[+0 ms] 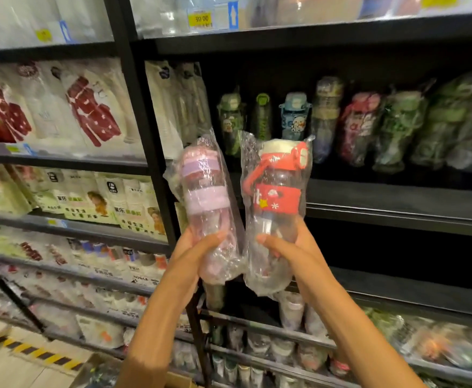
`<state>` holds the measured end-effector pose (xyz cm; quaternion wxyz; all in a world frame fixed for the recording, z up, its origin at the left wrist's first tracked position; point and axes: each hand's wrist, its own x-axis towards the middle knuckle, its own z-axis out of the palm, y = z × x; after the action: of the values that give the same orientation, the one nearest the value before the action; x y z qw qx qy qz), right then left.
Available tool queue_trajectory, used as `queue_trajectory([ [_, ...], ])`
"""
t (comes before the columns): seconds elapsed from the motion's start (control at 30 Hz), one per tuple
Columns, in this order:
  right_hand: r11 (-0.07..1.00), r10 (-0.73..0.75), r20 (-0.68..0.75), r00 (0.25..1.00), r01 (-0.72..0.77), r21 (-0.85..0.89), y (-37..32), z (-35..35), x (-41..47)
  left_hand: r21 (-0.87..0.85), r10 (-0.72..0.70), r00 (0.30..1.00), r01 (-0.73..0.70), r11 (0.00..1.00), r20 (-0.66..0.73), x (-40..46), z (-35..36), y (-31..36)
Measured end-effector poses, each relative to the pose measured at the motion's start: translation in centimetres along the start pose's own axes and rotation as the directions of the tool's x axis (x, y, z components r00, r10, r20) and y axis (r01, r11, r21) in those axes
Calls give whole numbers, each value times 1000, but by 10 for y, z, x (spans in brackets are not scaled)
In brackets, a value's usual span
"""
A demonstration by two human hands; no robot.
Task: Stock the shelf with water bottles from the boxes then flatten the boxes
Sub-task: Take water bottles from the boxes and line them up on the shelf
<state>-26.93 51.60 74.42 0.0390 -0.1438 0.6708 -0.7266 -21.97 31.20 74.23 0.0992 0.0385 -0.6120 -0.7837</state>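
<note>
While the left hand [198, 253] gripped a pink bottle [205, 203] and the right hand [290, 247] a red bottle [278, 197] (both in slippery wrap), standing them upright in the shelf [397, 203] gap looked wisest.

Only one view here, the head camera, and it is looking forward and slightly down at the black shelf [397, 197] from close range. It is sitting just in front of the shelf, tilting a little, with the striped floor edge [27, 348] showing below-left of the shelf.
</note>
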Motion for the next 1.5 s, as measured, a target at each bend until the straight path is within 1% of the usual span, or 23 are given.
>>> queue_trajectory([
  [0.2, 994, -111, -43, 993, 111, 12, -36, 8, 71, 44, 111, 994, -111, 993, -6, 66, 7, 42],
  [0.33, 988, -156, -98, 983, 152, -39, -49, 15, 120, 90, 179, 984, -177, 980, -20, 121, 2, 58],
  [0.43, 986, -165, -121, 979, 160, -46, -52, 22, 152, 128, 199, 980, -195, 972, -25, 160, -3, 62],
  [0.57, 980, -184, -157, 970, 169, -102, -41, 30, 188, 225, 210, 977, -197, 954, -39, 206, -11, 56],
  [0.67, 977, -178, -189, 966, 151, -151, -27, 33, 209, 310, 214, 976, -191, 931, -42, 235, -17, 47],
  [0.73, 975, -171, -193, 966, 137, -177, -19, 33, 221, 373, 194, 980, -161, 914, -51, 251, -20, 39],
  [0.87, 970, -138, -194, 971, 94, -223, -15, 34, 246, 402, 202, 976, -155, 902, -77, 274, -20, 31],
  [0.97, 970, -79, -242, 967, 20, -240, -16, 33, 263, 416, 201, 975, -145, 898, -94, 292, -16, 32],
  [1.1, 961, 18, -275, 961, -92, -261, -8, 27, 287, 440, 154, 976, -72, 895, -154, 314, -8, 31],
  [1.2, 958, 132, -319, 938, -203, -201, -7, 25, 302, 478, 123, 974, -18, 878, -189, 328, -1, 30],
  [1.27, 951, 188, -304, 934, -250, -181, -5, 22, 310, 470, 86, 973, 26, 882, -215, 336, 3, 28],
  [1.37, 941, 204, -241, 949, -258, -220, 1, 19, 314, 417, 46, 968, 64, 907, -248, 345, 9, 26],
  [1.43, 945, 190, -232, 954, -242, -221, 5, 18, 319, 429, 56, 963, 64, 901, -263, 348, 12, 24],
  [1.5, 970, 106, -255, 961, -156, -184, 8, 20, 328, 445, 78, 962, 49, 894, -261, 351, 13, 23],
])
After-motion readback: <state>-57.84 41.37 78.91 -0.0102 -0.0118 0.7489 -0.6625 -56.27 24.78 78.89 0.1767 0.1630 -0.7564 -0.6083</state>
